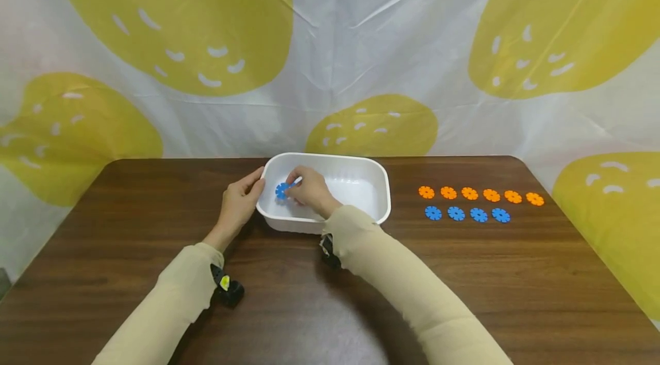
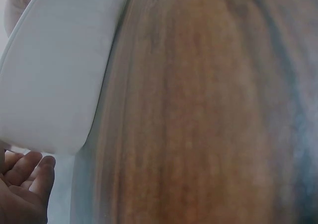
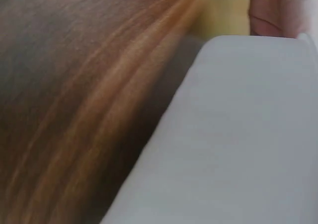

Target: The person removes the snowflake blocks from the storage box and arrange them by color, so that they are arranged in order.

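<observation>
A white plastic basin (image 1: 356, 165) stands at the far middle of the table. At its left end my left hand (image 1: 239, 199) grips the rim. In the left wrist view, the left hand's fingers (image 2: 37, 177) curl beside the basin's wall (image 2: 54, 70). My right hand (image 1: 310, 190) reaches inside the basin and pinches a blue notched plastic disc (image 1: 281, 191) near the left end. The fingertips partly cover this disc. The right wrist view mostly shows the basin's outer wall (image 3: 233, 129), with part of the right hand (image 3: 278, 10) above it.
To the basin's right lie several orange notched discs (image 1: 469, 193) in a row. In front of them is a shorter row of several blue discs (image 1: 456, 214). The brown wooden table (image 1: 289, 296) meets a white curtain (image 1: 361, 55) with yellow fruit prints at its back edge.
</observation>
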A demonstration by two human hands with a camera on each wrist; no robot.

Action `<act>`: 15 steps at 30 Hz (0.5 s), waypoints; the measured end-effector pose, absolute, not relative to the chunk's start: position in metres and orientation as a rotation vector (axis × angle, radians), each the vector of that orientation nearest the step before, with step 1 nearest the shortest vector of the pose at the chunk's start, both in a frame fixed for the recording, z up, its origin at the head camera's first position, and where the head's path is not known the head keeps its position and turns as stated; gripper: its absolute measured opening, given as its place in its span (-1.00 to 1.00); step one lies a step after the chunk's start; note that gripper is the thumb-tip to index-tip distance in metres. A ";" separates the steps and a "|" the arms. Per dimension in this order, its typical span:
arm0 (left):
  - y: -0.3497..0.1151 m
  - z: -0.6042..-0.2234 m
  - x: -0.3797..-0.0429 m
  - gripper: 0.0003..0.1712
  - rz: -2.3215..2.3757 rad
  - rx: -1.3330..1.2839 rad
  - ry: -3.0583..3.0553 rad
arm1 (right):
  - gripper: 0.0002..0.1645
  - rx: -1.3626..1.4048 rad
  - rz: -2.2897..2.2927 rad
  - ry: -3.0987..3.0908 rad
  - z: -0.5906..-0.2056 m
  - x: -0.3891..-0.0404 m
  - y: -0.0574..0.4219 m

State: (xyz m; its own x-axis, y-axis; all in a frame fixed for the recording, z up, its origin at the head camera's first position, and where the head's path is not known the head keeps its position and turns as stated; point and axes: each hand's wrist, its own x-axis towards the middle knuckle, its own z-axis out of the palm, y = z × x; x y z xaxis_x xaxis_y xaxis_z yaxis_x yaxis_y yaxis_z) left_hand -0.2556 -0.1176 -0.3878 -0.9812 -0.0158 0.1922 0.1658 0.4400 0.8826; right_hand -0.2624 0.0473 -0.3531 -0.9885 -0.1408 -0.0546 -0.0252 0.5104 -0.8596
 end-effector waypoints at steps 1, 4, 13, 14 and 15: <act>-0.117 -0.388 -0.256 -0.56 -1.571 -0.132 -2.515 | -0.79 -0.141 -1.526 2.608 -0.352 -0.262 0.049; -0.116 -0.386 -0.255 -0.56 -1.583 -0.134 -2.506 | -0.80 -0.133 -1.604 2.570 -0.346 -0.259 0.057; -0.118 -0.387 -0.254 -0.56 -1.599 -0.141 -2.504 | -0.81 -0.112 -1.727 2.525 -0.333 -0.254 0.091; -0.118 -0.387 -0.254 -0.56 -1.602 -0.144 -2.505 | -0.81 -0.108 -1.737 2.520 -0.331 -0.253 0.095; -0.119 -0.387 -0.254 -0.55 -1.601 -0.146 -2.507 | -0.81 -0.103 -1.748 2.516 -0.330 -0.252 0.100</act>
